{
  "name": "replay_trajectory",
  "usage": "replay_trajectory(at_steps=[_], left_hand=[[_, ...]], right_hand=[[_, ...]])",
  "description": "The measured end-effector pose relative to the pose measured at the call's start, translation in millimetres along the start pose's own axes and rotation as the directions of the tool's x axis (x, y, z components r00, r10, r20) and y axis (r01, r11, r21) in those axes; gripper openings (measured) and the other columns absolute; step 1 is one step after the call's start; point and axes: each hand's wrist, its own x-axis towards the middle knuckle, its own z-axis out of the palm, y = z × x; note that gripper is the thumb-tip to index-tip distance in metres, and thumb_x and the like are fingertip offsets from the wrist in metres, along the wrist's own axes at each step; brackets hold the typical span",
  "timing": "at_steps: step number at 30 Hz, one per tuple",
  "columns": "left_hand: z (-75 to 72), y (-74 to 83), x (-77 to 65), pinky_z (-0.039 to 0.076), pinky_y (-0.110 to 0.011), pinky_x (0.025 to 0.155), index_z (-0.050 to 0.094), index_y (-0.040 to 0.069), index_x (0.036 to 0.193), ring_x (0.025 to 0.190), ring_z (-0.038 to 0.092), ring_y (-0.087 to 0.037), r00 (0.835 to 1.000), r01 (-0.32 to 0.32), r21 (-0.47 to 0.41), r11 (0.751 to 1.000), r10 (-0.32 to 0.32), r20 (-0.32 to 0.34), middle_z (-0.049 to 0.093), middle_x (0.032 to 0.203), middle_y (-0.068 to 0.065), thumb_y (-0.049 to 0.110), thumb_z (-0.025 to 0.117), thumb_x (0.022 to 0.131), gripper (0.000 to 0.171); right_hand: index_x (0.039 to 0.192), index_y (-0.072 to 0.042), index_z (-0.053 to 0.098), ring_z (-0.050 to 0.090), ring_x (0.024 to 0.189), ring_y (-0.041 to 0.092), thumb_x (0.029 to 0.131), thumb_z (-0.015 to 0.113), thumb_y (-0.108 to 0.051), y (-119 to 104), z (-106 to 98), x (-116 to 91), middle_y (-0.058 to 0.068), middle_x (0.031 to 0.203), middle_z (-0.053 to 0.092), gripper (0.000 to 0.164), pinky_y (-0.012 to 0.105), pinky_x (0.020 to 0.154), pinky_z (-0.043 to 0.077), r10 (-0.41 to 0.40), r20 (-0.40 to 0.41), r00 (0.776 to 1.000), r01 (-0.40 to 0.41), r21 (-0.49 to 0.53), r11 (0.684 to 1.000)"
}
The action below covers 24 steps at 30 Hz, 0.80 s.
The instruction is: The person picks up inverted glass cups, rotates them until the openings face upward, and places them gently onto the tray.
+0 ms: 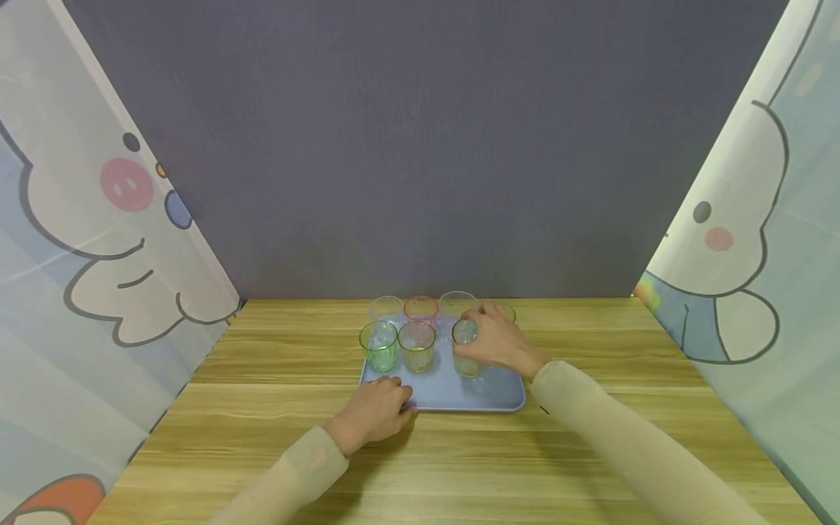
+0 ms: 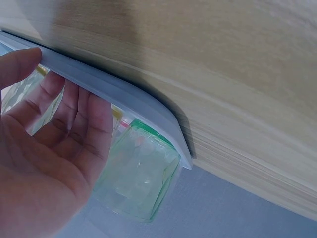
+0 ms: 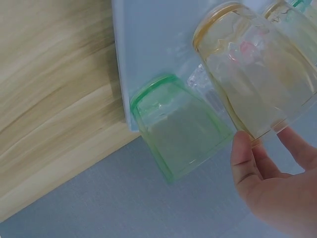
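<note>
A blue tray (image 1: 453, 394) bears several drinking glasses in two rows. My right hand (image 1: 495, 339) grips an upright amber-tinted glass (image 3: 257, 74) near its rim, at the right of the front row; I cannot tell whether its base touches the tray. Behind that hand a green glass (image 3: 181, 126) is partly covered in the head view. My left hand (image 1: 377, 410) is at the tray's front edge, thumb outside the rim and fingers curled over it. Nearest to this hand stand a light green glass (image 1: 379, 350) and a yellow-rimmed glass (image 1: 418, 350).
Along the back row are a clear glass (image 1: 386, 306), a pink-rimmed glass (image 1: 421, 308) and a larger clear glass (image 1: 457, 300). The wooden table (image 1: 262, 379) ends at a dark grey panel (image 1: 420, 146). Cartoon-printed curtains (image 1: 65, 292) hang at both sides.
</note>
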Motion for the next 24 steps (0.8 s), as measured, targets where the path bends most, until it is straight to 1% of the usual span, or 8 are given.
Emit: replay_trajectory(at_steps=[6, 16, 24], left_hand=[[-1.2, 1.1, -0.5, 0.042, -0.029, 0.05, 0.056, 0.019, 0.071, 0.064, 0.056, -0.016, 1.0, -0.004, 0.0, 1.0, 0.004, -0.009, 0.05, 0.068, 0.006, 0.033, 0.073, 0.093, 0.031], [-4.1, 2.9, -1.3, 0.042, -0.029, 0.05, 0.057, 0.018, 0.071, 0.064, 0.056, -0.016, 1.0, -0.006, -0.019, 1.0, 0.006, -0.01, 0.05, 0.068, 0.005, 0.03, 0.075, 0.092, 0.03], [-6.1, 2.7, -1.0, 0.043, -0.029, 0.05, 0.057, 0.018, 0.071, 0.064, 0.057, -0.016, 1.0, -0.016, -0.023, 1.0, 0.016, -0.012, 0.051, 0.069, 0.005, 0.03, 0.074, 0.092, 0.03]], right_hand=[[0.135, -0.012, 0.063, 0.048, 0.115, 0.033, 0.077, 0.07, -0.045, -0.6, -0.9, -0.6, 0.014, 0.128, 0.055, 0.068, 0.053, 0.088, 0.049, -0.006, -0.002, 1.0, 0.006, -0.013, 1.0], [0.135, -0.011, 0.064, 0.049, 0.113, 0.032, 0.079, 0.068, -0.046, -4.0, -4.7, -0.9, 0.012, 0.124, 0.056, 0.066, 0.051, 0.088, 0.049, -0.021, 0.035, 0.999, 0.023, -0.054, 0.998], [0.136, -0.009, 0.064, 0.051, 0.115, 0.034, 0.08, 0.069, -0.046, -4.5, -5.5, -1.3, 0.014, 0.126, 0.057, 0.068, 0.054, 0.089, 0.049, -0.028, 0.04, 0.999, 0.031, -0.074, 0.997]])
